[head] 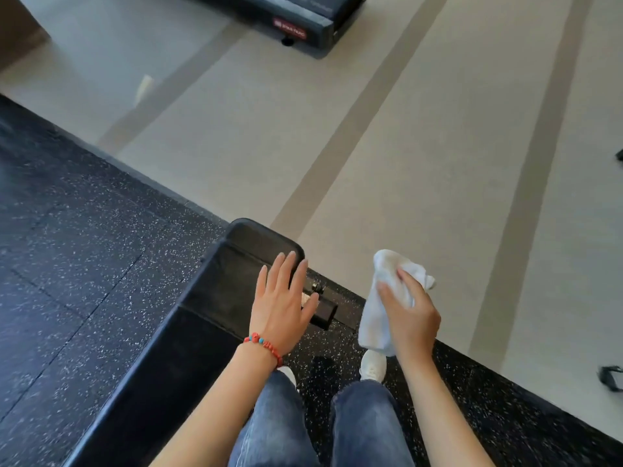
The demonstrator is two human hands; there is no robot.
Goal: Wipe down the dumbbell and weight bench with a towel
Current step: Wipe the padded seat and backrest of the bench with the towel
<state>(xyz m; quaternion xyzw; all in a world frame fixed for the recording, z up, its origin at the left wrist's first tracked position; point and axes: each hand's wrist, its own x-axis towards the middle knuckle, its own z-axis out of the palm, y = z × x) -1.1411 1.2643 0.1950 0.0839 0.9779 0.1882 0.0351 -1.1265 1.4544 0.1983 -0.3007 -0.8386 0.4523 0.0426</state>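
1. The bench (215, 298) ran from the near left corner up toward the middle of the view, a black padded top split by a seam, its rounded far end lying over the edge of the dark mat (67, 247).
2. The left hand (281, 305) was spread flat, fingers straight and slightly fanned, palm down over the right edge of the bench near its far end (whether it pressed on the pad or hung just above it could not be told). It held nothing.
3. A red bracelet (264, 345) with one blue bead circled the left wrist.
4. The right hand (409, 318) was closed around a white towel (377, 308), thumb and fingers curled over the bunched cloth. The towel stuck up past the fingers and hung down below the palm, clear of the bench and to its right.
5. Under the left hand's fingertips, a black metal foot (325, 313) of the bench frame stuck out to the right, with a small knob beside it.
6. Two legs in blue jeans (367, 426) stood to the right of the bench, and white shoes (372, 365) showed on the mat.
7. Beyond the mat lay a pale floor (404, 146) with darker stripes.
8. At the far top sat the grey end of a machine (303, 25) with a red label (its lettering was too blurred to read).
9. No dumbbell showed anywhere in view.
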